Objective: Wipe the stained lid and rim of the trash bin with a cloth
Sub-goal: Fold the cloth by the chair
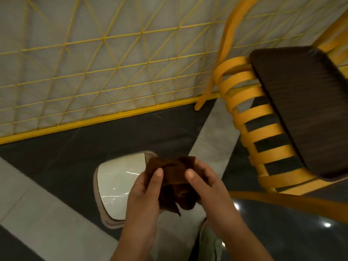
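while both hands bunch the brown cloth, left hand and right hand each with a pinching grip on it, the white bin lid sits on the floor just below. best to fold a flat pad first, then wipe lid centre outward and follow the rim.

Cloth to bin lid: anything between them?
Nothing visible. Both hands, left hand and right hand, hold the brown cloth over the white lid; the yellow chair stands off to the right.
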`<state>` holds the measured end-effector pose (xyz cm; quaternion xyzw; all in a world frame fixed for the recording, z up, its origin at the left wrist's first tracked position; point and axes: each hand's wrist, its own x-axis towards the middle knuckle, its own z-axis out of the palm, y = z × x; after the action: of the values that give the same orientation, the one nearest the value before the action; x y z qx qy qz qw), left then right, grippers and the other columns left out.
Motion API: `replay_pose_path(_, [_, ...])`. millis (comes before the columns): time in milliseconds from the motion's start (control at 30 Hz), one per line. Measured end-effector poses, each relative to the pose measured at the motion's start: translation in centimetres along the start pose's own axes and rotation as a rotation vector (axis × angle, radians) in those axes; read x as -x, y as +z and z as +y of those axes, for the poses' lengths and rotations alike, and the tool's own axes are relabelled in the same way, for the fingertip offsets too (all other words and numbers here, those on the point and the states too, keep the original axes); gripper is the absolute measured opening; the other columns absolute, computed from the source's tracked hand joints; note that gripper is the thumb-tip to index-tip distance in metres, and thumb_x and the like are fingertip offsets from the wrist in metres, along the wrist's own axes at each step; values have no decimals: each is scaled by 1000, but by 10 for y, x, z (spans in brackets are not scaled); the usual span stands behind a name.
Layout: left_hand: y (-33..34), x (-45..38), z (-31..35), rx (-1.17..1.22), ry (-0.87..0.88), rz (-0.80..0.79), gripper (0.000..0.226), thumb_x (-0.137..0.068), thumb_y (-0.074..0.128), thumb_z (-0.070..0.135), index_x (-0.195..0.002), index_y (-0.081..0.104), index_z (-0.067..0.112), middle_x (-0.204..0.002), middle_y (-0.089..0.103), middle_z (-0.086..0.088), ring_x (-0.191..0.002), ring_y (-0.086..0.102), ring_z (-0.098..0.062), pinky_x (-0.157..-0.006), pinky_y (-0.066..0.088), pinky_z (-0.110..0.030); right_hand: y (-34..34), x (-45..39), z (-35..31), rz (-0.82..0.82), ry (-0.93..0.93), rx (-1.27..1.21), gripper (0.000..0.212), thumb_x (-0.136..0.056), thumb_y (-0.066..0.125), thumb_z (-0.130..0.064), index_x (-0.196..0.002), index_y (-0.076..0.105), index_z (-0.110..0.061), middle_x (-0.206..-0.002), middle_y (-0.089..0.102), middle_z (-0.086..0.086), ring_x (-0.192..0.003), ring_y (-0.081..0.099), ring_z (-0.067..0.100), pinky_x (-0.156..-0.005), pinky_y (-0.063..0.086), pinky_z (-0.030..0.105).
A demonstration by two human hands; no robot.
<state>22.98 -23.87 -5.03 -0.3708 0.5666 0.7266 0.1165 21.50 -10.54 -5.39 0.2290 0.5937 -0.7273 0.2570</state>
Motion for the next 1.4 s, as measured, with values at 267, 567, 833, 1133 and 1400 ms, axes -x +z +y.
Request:
replay_pose_path(267, [84, 14, 62, -119, -76, -203, 15, -84, 65, 30, -96, 73, 26, -100, 74, -5, -99, 69, -24, -91, 50, -46, -64, 19, -95, 318, -113, -177, 24, -88, 63, -13, -104, 70, -28, -96, 74, -4, -89, 71, 14, -76, 58, 36])
replay_pose_path(567, [251, -28, 93, -414, 116, -374, 38, -90, 60, 16, -120, 48, 36, -114, 62, 6, -101, 61, -12, -86, 53, -33, -175, -24, -163, 696, -244, -103, 30, -90, 61, -12, -113, 57, -29, -108, 66, -4, -93, 67, 13, -73, 58, 31])
replay_pose_path(833, [354, -63, 73, -697, 264, -514, 43, -94, 52, 15, -133, 40, 31, -121, 51, 5, -113, 52, -17, -84, 43, -25, -246, -71, -172, 953, -187, 103, 23, -91, 57, -17, -112, 48, -24, -110, 56, -1, -84, 55, 8, -59, 45, 20])
replay_pose_path(1133, [352, -74, 39, -1669, 810, -648, 58, -99, 35, 21, -151, 11, 19, -160, 1, -2, -147, -4, -19, -120, -1, -40, -244, -87, -151, 911, -175, 811, 48, -89, 51, -10, -136, 44, -17, -142, 35, 7, -130, 32, 26, -104, 36, 39])
replay_pose_path(1400, [350, -80, 25, -2025, 690, -656, 58, -101, 17, 31, -150, -12, 20, -159, -16, 3, -145, -15, -15, -114, -16, -49, -240, -90, -137, 573, 21, 1003, 62, -95, 42, -8, -151, 17, -20, -158, 11, 3, -144, 8, 23, -113, 24, 39])
